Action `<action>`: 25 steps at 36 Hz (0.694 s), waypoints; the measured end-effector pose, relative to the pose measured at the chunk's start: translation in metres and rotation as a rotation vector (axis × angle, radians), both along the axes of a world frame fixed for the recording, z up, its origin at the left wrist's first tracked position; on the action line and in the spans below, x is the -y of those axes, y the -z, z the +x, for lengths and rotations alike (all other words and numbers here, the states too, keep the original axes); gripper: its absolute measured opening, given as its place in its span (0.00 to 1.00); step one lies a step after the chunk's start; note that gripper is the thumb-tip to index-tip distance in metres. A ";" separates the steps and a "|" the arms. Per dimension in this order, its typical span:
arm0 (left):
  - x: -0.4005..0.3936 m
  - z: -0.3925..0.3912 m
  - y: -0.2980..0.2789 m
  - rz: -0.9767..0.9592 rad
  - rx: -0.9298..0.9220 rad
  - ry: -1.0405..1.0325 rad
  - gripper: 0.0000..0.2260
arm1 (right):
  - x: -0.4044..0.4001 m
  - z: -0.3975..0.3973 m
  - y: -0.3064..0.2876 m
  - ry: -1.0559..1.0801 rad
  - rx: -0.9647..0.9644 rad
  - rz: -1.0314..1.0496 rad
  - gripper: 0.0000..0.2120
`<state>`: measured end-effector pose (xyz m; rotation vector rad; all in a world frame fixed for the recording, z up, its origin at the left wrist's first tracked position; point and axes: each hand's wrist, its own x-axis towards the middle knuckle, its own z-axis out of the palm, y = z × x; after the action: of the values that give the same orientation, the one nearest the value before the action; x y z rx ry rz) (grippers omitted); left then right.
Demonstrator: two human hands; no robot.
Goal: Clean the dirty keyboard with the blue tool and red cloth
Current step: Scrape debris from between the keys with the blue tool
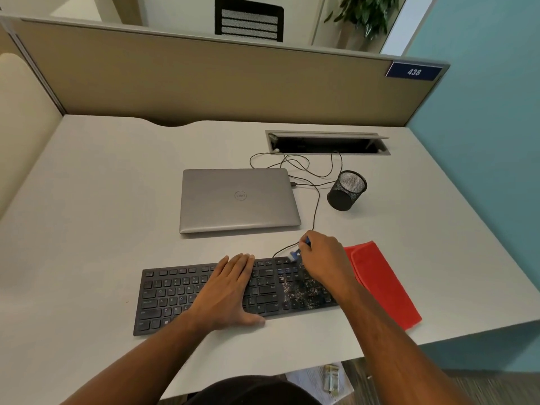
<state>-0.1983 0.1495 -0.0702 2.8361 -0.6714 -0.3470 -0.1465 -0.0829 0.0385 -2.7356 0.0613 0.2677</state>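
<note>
We take the keyboard [233,293] as landmark: black, flat, low matte keys, lying near the front edge of the pale smooth counter [102,200]. Our left hand [230,287] lies flat on its middle keys, fingers straight and together, gripping nothing, just pinning it. Our right hand [324,258] is over the keyboard's back right corner, fingers curled round the blue tool [299,249], whose pale tip touches the top row there (brush or scraper, too small to tell).

Pale speckled grit [304,290] sits on the keyboard's right block, in front of the tool. The red cloth [380,282] lies flat just right of the keyboard, folded, soft-looking, partly under our right forearm, one corner close to the counter edge.

Risks, as we judge them:
- Brushing toward the keyboard's middle would likely spread grit onto clean keys or down into the gaps.
- A hard flick could throw grit onto the counter or the cloth.
- Our right forearm may drag the cloth off the counter edge.
- The thin dark cable [314,206] leaves the keyboard's back edge right beside the tool and could snag.
- Behind the keyboard, the closed grey laptop [238,198] (smooth metal lid) and a black mesh cup [347,190] look well clear.
</note>
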 end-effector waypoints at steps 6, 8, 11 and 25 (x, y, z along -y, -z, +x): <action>0.000 0.000 0.000 -0.004 -0.001 -0.001 0.63 | -0.006 0.001 0.010 -0.051 -0.046 0.064 0.07; 0.000 0.000 0.000 0.008 -0.006 0.001 0.63 | 0.002 0.000 0.009 -0.055 -0.025 0.006 0.06; 0.000 0.000 0.001 0.005 -0.004 0.003 0.63 | 0.017 0.001 0.004 -0.066 -0.015 -0.137 0.02; 0.000 0.000 0.002 0.004 0.001 0.001 0.63 | 0.030 -0.004 0.009 -0.117 -0.068 -0.059 0.05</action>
<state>-0.1983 0.1496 -0.0720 2.8402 -0.6729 -0.3475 -0.1508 -0.1125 0.0295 -2.7924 -0.0733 0.3975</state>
